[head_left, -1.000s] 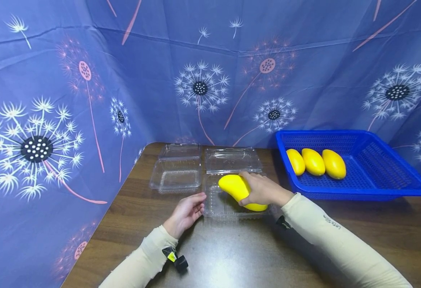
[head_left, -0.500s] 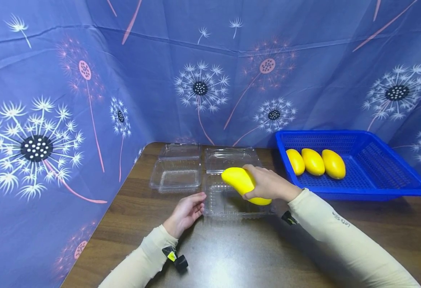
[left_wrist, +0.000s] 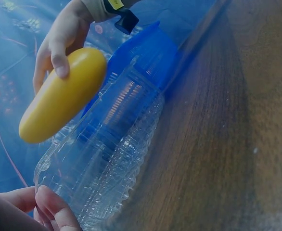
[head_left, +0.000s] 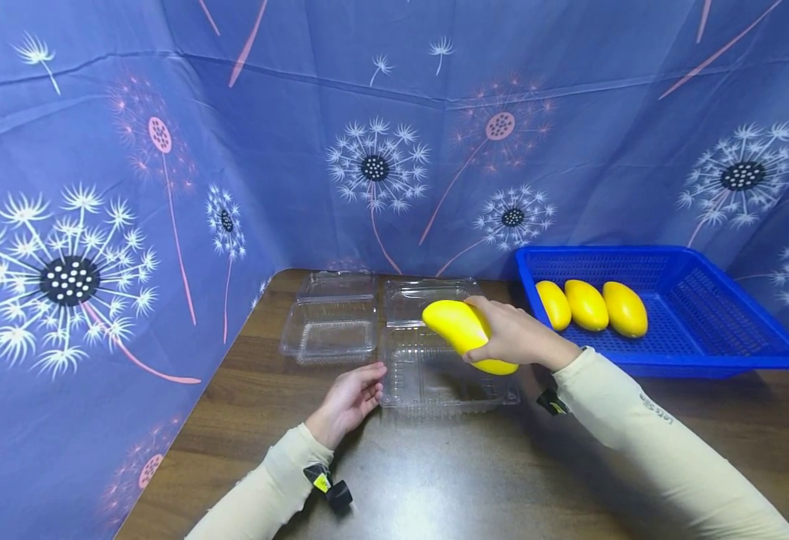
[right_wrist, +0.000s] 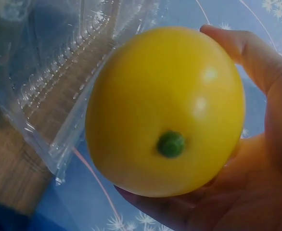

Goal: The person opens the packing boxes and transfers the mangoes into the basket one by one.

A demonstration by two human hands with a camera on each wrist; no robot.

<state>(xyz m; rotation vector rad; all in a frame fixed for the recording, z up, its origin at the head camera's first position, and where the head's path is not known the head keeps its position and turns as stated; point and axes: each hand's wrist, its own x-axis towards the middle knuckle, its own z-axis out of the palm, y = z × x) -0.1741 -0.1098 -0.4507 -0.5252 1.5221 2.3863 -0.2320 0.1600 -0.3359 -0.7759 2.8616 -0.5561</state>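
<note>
A yellow mango (head_left: 454,324) is gripped from above by my right hand (head_left: 514,337) and hangs over the front clear plastic clamshell box (head_left: 404,386), whose lid lies folded open behind it. The left wrist view shows the mango (left_wrist: 64,98) clear of the box's rim, thumb on its near side. One end, with a green stem nub (right_wrist: 171,144), faces the right wrist camera. My left hand (head_left: 349,401) pinches the left rim of that box between thumb and fingers, as seen close up at the rim (left_wrist: 41,168).
Another open clamshell (head_left: 332,330) stands to the left. At the back right, a blue perforated basket (head_left: 678,361) holds three mangoes (head_left: 586,304) along its left side. A patterned blue cloth (head_left: 266,150) hangs behind the wooden table (head_left: 421,480).
My right hand has lifted the mango up and slightly right, away from the box, uncovering more of its base. My left hand stays at the rim.
</note>
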